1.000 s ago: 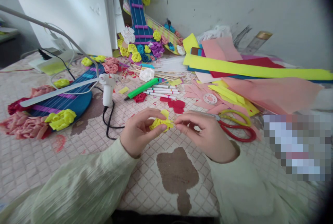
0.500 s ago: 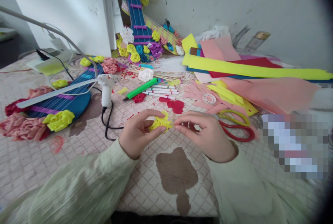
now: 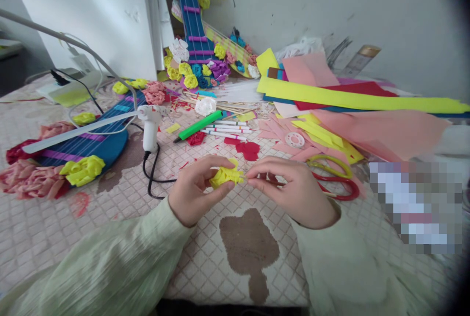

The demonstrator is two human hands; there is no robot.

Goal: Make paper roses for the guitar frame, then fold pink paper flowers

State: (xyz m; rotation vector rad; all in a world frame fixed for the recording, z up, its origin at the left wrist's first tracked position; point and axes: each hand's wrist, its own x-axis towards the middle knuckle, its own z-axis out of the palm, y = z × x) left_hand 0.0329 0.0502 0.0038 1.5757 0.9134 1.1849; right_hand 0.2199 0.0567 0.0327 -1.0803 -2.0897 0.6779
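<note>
A small rolled yellow paper flower (image 3: 224,175) is held just above the patterned table cover (image 3: 121,218). My left hand (image 3: 194,191) grips it from the left with thumb and fingers curled around it. My right hand (image 3: 293,191) pinches its right edge with thumb and forefinger. Both arms wear pale green sleeves. Red-and-yellow scissors (image 3: 334,179) lie just right of my right hand, partly hidden by it.
A white glue gun (image 3: 150,127) with a black cord stands left of the hands. A blue paper guitar (image 3: 88,142) with paper flowers lies at the left. Markers (image 3: 220,127), red scraps, and yellow, pink and red paper sheets (image 3: 352,101) crowd the back.
My hands have turned the yellow flower slightly between the fingers and stay in the same spot. The view shifted a little.
</note>
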